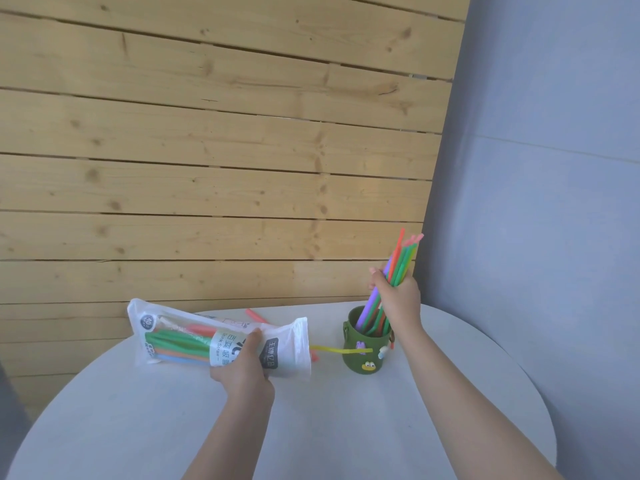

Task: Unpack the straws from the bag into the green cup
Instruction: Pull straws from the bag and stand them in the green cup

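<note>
The right hand (398, 299) was closed round a bundle of straws (401, 263), gripping them about mid-length just above the green cup (367, 348). The bundle's long axis ran steeply up and slightly to the right: its lower ends sat inside the cup's mouth, while the upper tips, orange, pink and green, fanned out high against the grey wall (554, 168). The cup stood upright on the round white table (346, 427), right of centre, with small figures stuck to its side.

The left hand (242, 368) held the plastic bag (214, 337) from below near its right end, thumb pressed on the printed face. The bag lay nearly horizontal, long axis running left to right, tilted slightly upward at the left. More green, orange and blue straws lay lengthwise inside it. A yellow strip (341, 349) stretched from the bag's right end across the cup's front; whether it touched the cup was unclear. Something pinkish-red (256, 317) showed behind the bag, perhaps a loose straw on the table. Wooden planks (207, 133) filled the background.
</note>
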Tool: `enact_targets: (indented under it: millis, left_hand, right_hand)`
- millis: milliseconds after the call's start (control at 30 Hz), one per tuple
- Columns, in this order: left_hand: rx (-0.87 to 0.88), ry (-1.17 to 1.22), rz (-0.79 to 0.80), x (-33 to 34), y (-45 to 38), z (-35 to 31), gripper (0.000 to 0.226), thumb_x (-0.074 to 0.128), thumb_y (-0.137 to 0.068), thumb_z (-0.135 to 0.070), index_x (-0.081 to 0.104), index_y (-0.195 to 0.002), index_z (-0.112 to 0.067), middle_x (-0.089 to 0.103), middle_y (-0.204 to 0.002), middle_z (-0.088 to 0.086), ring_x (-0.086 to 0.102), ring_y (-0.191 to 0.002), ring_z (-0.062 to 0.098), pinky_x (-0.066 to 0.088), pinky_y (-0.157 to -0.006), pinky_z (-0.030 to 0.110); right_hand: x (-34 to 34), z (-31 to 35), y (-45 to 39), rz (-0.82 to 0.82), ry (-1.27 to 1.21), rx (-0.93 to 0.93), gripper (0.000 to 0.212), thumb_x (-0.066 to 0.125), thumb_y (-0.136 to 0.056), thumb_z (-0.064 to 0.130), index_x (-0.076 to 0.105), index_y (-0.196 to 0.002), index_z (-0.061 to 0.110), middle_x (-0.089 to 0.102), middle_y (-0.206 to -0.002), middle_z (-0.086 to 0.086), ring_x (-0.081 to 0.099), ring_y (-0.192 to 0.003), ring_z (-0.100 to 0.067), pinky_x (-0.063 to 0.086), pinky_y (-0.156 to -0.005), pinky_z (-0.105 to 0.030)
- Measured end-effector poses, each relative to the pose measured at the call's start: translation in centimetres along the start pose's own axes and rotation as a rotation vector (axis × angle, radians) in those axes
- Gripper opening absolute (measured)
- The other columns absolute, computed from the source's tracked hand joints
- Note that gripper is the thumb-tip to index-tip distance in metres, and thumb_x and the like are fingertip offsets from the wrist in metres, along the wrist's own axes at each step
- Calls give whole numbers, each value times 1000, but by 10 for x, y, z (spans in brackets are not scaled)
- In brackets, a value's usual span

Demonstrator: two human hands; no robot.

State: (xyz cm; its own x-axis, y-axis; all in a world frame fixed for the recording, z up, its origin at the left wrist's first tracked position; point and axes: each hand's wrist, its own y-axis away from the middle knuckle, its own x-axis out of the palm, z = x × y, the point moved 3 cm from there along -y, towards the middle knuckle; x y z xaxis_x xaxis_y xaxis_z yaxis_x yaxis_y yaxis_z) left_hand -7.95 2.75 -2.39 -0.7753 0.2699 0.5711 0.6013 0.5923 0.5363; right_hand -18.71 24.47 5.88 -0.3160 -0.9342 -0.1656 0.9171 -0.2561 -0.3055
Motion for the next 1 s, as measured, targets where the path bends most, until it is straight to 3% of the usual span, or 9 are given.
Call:
enact_targets:
  millis: [133,333,433,567,667,767,867,933,1000]
  left_hand:
    - [-2,-4,-3,0,0,0,80,78,-77,-10,29,-139,-16,55,-129,8,60,-97,24,51,-80,35]
    - [-4,-8,0,1,2,2,79,78,-76,-9,29,-138,-15,55,-127,9,60,-95,25,50,-78,34]
    - [0,-4,0,0,2,2,78,77,-77,-8,30,-138,-15,56,-128,9,60,-97,25,50,-79,35]
    - [0,-10,2,0,1,3,78,77,-76,-9,31,-139,-15,56,-129,9,61,-99,25,51,-80,35]
    - [-3,-15,4,0,1,2,78,78,-76,-9,31,-139,-15,56,-129,9,61,-97,25,52,-74,35]
    - [-4,-16,2,0,1,2,77,77,-77,-9,31,-139,-14,56,-129,9,61,-96,24,52,-77,35]
    - [-6,-22,2,1,2,3,78,77,-77,-9,30,-140,-14,55,-131,10,60,-98,25,51,-82,36]
    - [-9,-25,0,0,2,3,79,77,-77,-9,29,-140,-14,54,-132,11,60,-99,26,52,-85,37]
    - [-6,-25,-1,1,3,3,78,77,-78,-9,29,-140,-14,54,-132,11,60,-100,26,52,-89,38]
  right_hand:
    - [-5,-1,1,20,7,46,30,60,-87,33,64,-85,3,66,-76,-10,59,-66,-14,40,-56,-19]
    - [-14,-1,-1,39,-68,143,17,61,-86,38,60,-78,23,55,-68,2,56,-66,-12,41,-59,-23]
    - [-21,2,-3,-29,-165,182,28,63,-83,43,63,-87,15,59,-71,0,58,-66,-16,45,-61,-26]
    - [-27,6,-8,-83,-233,225,32,68,-77,48,57,-66,21,54,-53,9,55,-56,-14,43,-57,-27]
    - [-30,9,-12,-65,-338,263,28,72,-71,49,63,-70,23,57,-49,14,58,-56,-12,47,-60,-28]
    - [-34,15,-17,-20,-389,263,48,73,-69,50,69,-94,9,67,-68,5,60,-66,-12,47,-63,-27]
    - [-34,23,-18,12,-426,249,37,72,-71,49,70,-92,19,65,-113,-16,63,-86,-10,48,-76,-27]
    - [-33,29,-17,51,-441,267,31,71,-74,47,70,-94,23,64,-119,-5,56,-112,-13,45,-93,-35]
    - [-34,32,-17,64,-442,272,22,71,-76,43,66,-89,27,64,-108,8,53,-118,-19,41,-99,-39]
